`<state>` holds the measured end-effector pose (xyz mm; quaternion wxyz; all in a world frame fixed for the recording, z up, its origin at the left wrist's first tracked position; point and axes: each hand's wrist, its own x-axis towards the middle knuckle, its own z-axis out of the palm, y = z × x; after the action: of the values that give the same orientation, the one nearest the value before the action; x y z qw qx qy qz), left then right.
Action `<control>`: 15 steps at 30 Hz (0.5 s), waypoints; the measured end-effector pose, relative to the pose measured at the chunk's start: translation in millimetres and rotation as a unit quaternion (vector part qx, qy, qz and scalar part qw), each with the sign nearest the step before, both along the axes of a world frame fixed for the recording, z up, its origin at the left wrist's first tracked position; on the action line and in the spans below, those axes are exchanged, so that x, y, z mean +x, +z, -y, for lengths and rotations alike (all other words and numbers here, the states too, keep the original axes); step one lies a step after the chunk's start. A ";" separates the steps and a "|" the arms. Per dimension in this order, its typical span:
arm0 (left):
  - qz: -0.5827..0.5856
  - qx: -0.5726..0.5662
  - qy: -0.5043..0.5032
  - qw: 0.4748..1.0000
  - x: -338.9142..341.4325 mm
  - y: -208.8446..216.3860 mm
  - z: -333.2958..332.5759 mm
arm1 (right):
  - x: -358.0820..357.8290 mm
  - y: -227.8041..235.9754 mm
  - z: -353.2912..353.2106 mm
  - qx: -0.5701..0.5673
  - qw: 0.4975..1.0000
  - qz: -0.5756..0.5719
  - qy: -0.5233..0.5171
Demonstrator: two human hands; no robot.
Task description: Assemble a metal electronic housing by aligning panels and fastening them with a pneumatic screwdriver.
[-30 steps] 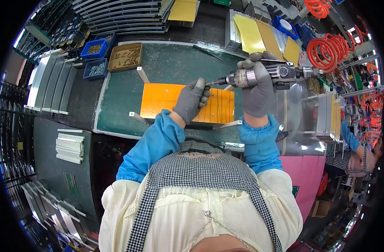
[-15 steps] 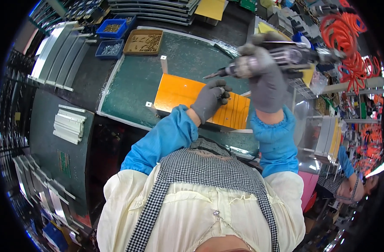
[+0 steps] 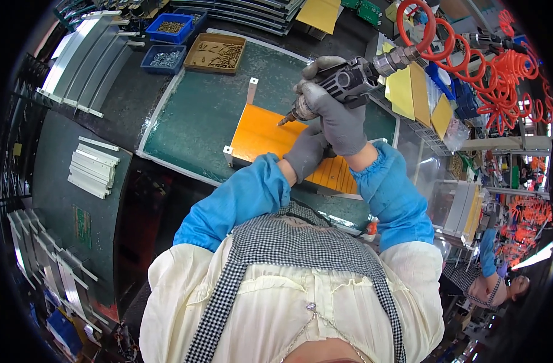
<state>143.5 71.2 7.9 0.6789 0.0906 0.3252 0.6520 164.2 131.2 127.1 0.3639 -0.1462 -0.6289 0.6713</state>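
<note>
My right hand [image 3: 338,121], in a grey glove, is closed round an air screwdriver [image 3: 348,81] with a coiled red hose at its back end. Its bit points down and left, at the top face of an orange panel [image 3: 261,130]; whether the tip touches cannot be told. My left hand [image 3: 305,154], also gloved in grey, rests over the middle of the panel, its fingers hidden behind my right hand and wrist. Pale metal legs, one of them a bracket [image 3: 252,91], stick out at the panel's left corners. Dark lines run across the panel's right part.
The panel lies on a green-topped bench [image 3: 204,109]. A cardboard tray [image 3: 195,59] of brass-coloured screws and blue bins [image 3: 162,59] of small hardware stand at the far left. White metal strips [image 3: 94,168] lie on a side table. A coiled red hose [image 3: 448,45] hangs at right; another person [image 3: 479,281] is beyond.
My right hand has brought the screwdriver left and down, its bit now over the panel. My left fingers, seen curled before, are now behind my right hand. The view has shifted slightly.
</note>
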 end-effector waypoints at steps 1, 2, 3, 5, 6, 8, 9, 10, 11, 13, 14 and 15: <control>0.025 0.023 0.007 0.999 -0.9 1.9 0.6 | 0.1 -1.8 -1.3 -0.001 1.000 -0.001 0.000; 0.025 0.022 0.007 0.999 -0.3 3.9 2.0 | 0.2 -4.4 -2.7 0.015 1.000 0.003 0.009; 0.040 0.029 0.030 0.998 1.4 6.0 4.4 | 0.7 -6.2 -3.1 0.031 0.999 0.007 0.017; 0.054 0.038 0.051 0.997 1.8 9.8 5.2 | 1.9 1.5 2.7 0.015 0.999 0.011 0.026; 0.054 0.021 0.045 0.997 2.0 9.5 5.2 | 1.9 3.8 5.7 -0.002 0.999 0.015 0.036; 0.052 0.006 0.035 0.998 2.0 9.5 3.9 | -0.6 3.8 6.4 0.025 0.999 0.007 0.046; 0.032 0.032 0.028 0.999 2.9 8.1 3.2 | -1.2 4.4 7.0 0.053 0.997 0.001 0.057; 0.012 0.059 0.018 0.998 4.1 5.3 1.0 | -0.6 7.9 8.1 0.024 0.997 0.000 0.073; 0.012 0.065 0.007 0.998 6.2 -1.4 -2.6 | 0.3 10.0 7.4 0.030 0.998 0.001 0.062; -0.173 0.170 -0.011 0.970 7.5 -19.2 -10.1 | 2.1 12.4 5.3 0.024 0.998 0.002 0.054; -0.077 0.118 0.014 0.990 11.8 -20.9 -11.6 | 4.4 14.3 3.9 0.027 0.997 -0.026 0.063; 0.018 0.065 0.029 0.997 14.4 -24.7 -9.8 | 6.3 16.3 0.5 0.028 0.995 0.072 0.063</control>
<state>157.8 81.0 -16.9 0.6580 0.1136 0.2722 0.6929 170.5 130.7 143.4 0.2787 -0.1445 -0.6798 0.6628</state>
